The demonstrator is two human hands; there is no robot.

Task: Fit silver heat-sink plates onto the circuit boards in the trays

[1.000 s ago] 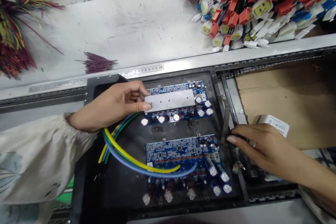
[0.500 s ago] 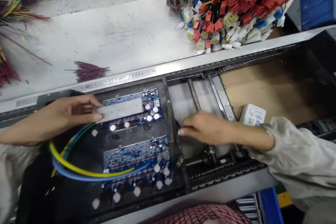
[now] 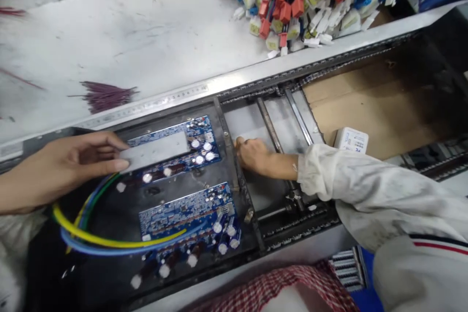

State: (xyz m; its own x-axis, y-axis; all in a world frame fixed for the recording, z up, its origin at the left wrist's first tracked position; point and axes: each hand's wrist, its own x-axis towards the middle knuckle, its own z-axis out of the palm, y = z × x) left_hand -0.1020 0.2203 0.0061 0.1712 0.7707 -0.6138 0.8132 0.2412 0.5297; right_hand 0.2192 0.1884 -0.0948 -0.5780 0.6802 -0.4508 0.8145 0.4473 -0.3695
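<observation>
My left hand (image 3: 87, 158) pinches the end of a flat grey metal bar (image 3: 157, 150) between thumb and fingers. The bar lies over the upper blue circuit board (image 3: 199, 129), covering part of it. Below it, a second blue circuit board (image 3: 183, 209) sits in the same black tray (image 3: 175, 190). Yellow, blue and green wires (image 3: 109, 241) loop out below my left hand and across the lower board. My right hand (image 3: 254, 156) is closed at the tray's right rim (image 3: 228, 151), fingers curled; whatever they hold is hidden.
A chain conveyor (image 3: 263, 95) with metal rods runs under the tray. Right of it are cardboard (image 3: 340, 107) and a small white box (image 3: 353, 140). Behind, purple wires (image 3: 107, 96) and a heap of red and white connectors (image 3: 292, 7) lie on the white bench (image 3: 127, 39).
My right hand has moved up and left against the tray's rim, its sleeve reaching further in. The left hand keeps its hold on the bar. The whole view has shifted a little.
</observation>
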